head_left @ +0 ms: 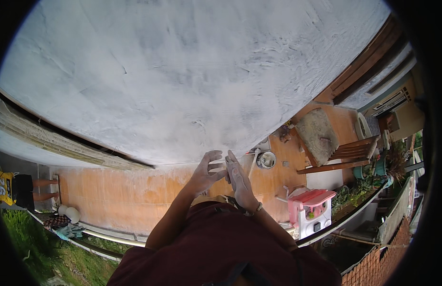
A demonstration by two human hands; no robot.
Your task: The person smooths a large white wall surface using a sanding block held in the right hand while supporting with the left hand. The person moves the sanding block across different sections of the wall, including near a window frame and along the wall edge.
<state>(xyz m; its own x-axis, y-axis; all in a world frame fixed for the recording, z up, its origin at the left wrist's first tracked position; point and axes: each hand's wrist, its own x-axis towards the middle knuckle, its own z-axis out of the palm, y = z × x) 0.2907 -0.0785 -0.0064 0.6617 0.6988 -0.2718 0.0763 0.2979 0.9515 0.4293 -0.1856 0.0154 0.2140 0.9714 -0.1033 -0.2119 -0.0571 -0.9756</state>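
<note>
My left hand [207, 174] is raised in front of my body, dusty and pale. Its fingers are spread apart, and nothing shows in them. Beside it, almost touching, is my right hand [240, 182], also coated in whitish dust, with its fingers stretched out and a band at the wrist. I see nothing held there, though the space between the two palms is partly hidden. Just beyond both hands rises a wall [182, 86] covered in streaky white and grey plaster. A bucket [266, 160] with whitish material stands on the floor to the right of my hands.
An orange tiled floor [116, 195] runs along the wall, dusty at its foot. To the right are a worn wooden chair [318, 138] and a pink and white plastic child's seat [310, 209]. A person in a yellow shirt [4, 187] is at the far left. A railing [106, 251] borders the grass.
</note>
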